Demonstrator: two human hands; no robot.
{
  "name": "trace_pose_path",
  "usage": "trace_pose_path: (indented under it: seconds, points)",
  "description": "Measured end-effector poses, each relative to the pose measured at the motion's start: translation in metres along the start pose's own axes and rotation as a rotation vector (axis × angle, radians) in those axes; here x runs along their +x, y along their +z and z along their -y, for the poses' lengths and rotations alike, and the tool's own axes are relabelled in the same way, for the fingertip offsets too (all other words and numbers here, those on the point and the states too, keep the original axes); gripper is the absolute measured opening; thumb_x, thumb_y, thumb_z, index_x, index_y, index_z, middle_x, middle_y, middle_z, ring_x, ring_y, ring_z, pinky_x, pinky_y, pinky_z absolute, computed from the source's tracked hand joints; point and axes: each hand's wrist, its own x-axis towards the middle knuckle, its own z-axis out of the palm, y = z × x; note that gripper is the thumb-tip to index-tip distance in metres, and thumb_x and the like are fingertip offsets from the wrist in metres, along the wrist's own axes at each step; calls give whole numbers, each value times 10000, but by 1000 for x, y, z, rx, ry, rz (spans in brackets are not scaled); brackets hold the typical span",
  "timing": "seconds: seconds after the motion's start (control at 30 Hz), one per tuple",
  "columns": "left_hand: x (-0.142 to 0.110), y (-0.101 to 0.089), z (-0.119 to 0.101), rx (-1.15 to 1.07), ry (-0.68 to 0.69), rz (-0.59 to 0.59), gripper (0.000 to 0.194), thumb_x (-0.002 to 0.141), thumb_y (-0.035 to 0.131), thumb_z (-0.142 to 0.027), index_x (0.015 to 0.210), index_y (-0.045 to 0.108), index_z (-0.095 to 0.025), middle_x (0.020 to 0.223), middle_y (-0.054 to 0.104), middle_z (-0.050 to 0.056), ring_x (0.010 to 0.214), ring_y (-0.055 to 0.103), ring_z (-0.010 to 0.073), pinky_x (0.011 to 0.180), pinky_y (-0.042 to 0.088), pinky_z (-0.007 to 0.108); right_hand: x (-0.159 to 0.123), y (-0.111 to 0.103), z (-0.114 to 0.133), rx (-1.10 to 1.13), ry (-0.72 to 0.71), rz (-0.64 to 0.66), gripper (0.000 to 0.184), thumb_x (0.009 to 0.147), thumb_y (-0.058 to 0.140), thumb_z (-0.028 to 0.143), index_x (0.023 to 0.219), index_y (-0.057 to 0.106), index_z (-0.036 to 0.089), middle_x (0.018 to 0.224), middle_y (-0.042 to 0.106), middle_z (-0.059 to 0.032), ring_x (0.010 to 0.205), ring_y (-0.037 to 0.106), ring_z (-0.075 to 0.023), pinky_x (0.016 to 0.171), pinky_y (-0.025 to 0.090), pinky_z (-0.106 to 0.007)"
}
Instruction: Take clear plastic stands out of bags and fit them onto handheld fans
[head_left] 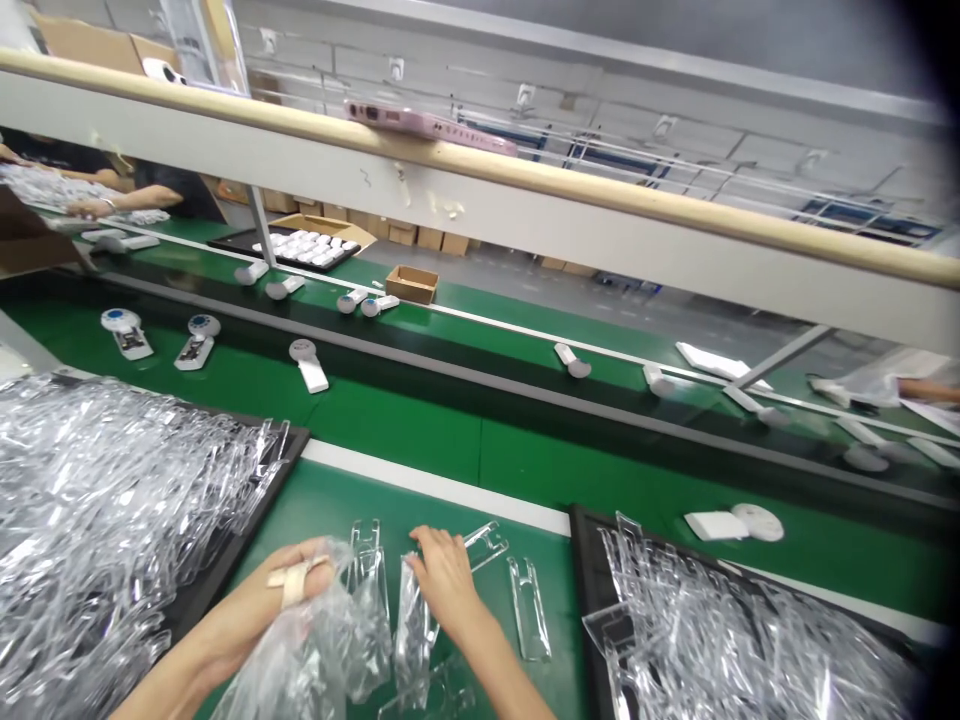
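Observation:
My left hand (277,590), a strip of tape round one finger, is closed on a crumpled clear plastic bag (315,650) above the green table. My right hand (442,580) rests beside it, fingers bent onto a second clear bag (412,630) and a clear plastic piece (484,545). One more clear plastic piece (529,620) lies flat just right of my right hand. Another (366,545) stands between my hands.
A black tray (247,520) heaped with clear plastic pieces fills the left. A second such tray (592,570) sits at the right. White handheld devices (307,362) ride the green conveyor behind. A pink phone (427,125) lies on the overhead rail. Another person's arms (120,200) work far left.

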Motion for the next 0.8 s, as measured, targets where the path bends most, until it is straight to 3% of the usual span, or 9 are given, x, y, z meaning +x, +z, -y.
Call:
trace_pose_path:
  seconds: [0.1, 0.2, 0.33, 0.5, 0.6, 0.7, 0.8]
  points:
    - [-2, -9, 8, -43, 25, -3, 387, 558, 804, -370, 758, 552, -154, 636, 482, -56, 473, 339, 31, 437, 275, 158, 3, 12, -10, -95, 41, 56, 301, 740, 446, -16, 947, 603, 136, 914, 676, -126, 912, 610, -272, 867, 332, -443]
    - [0, -11, 14, -45, 15, 62, 387, 590, 786, -372, 724, 490, -162, 666, 516, -44, 483, 354, 37, 428, 280, 158, 3, 16, -18, -163, 46, 85, 341, 721, 390, -64, 882, 607, 142, 892, 671, -111, 888, 615, -247, 830, 331, -391]
    - [2, -4, 14, -13, 18, 146, 438, 602, 768, -404, 653, 398, -177, 572, 384, -73, 474, 313, 45, 421, 288, 163, 6, 15, -20, -200, 41, 87, 323, 746, 356, -63, 790, 595, 151, 835, 657, -89, 851, 610, -222, 799, 320, -353]
    - [2, 3, 9, 73, 73, 130, 492, 579, 757, -457, 627, 347, -190, 574, 299, -81, 486, 248, 49, 416, 276, 160, -12, -5, -8, -181, 21, 25, 314, 749, 351, -63, 802, 550, 174, 845, 621, -47, 834, 579, -191, 788, 324, -330]
    - [-3, 8, 6, 179, 121, 143, 481, 598, 743, -463, 623, 348, -189, 584, 290, -75, 514, 242, 61, 420, 274, 151, -35, -28, 4, -130, -97, -58, 286, 801, 321, -16, 810, 500, 206, 827, 573, -12, 794, 549, -170, 775, 337, -321]
    - [-12, 16, 3, 276, 106, 134, 386, 618, 725, -462, 827, 514, -215, 637, 379, -57, 532, 307, 83, 441, 343, 171, -52, -52, 15, -51, -225, -185, 233, 819, 318, 35, 809, 453, 225, 802, 536, 5, 738, 530, -159, 797, 354, -341]
    - [-20, 26, -2, 376, 169, 101, 646, 629, 720, -436, 1217, 492, -297, 804, 535, -2, 684, 479, 143, 632, 451, 230, -57, -76, 22, -43, -282, -259, 216, 816, 326, 53, 832, 439, 236, 808, 539, 4, 714, 534, -158, 785, 381, -343]
